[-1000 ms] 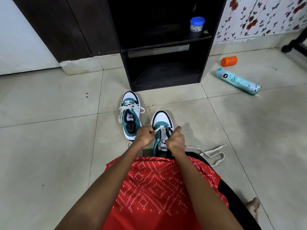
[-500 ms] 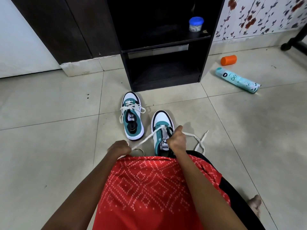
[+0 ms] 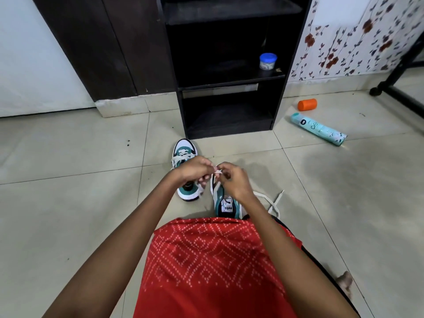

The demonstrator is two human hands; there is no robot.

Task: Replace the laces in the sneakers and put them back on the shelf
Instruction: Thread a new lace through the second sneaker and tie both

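Two teal, white and black sneakers stand on the tiled floor in front of a black shelf unit [image 3: 229, 88]. The left sneaker [image 3: 184, 157] is laced with white laces and partly hidden by my left hand. The right sneaker [image 3: 226, 204] stands close to my lap, its toe hidden under my hands. My left hand [image 3: 195, 169] and my right hand [image 3: 231, 180] meet above it, and both pinch the white lace [image 3: 218, 172] between their fingertips. The lace's loose end [image 3: 274, 203] trails on the floor to the right.
A blue-lidded jar [image 3: 268, 61] stands on the shelf unit's middle board. An orange cap [image 3: 307, 104] and a teal spray can [image 3: 319, 129] lie on the floor to the right. A black furniture leg [image 3: 399, 88] stands at far right. My red-patterned lap fills the foreground.
My left hand, which had pulled the lace out to the left, has come back up to the right hand. Both hands now hold the lace together above the right sneaker.
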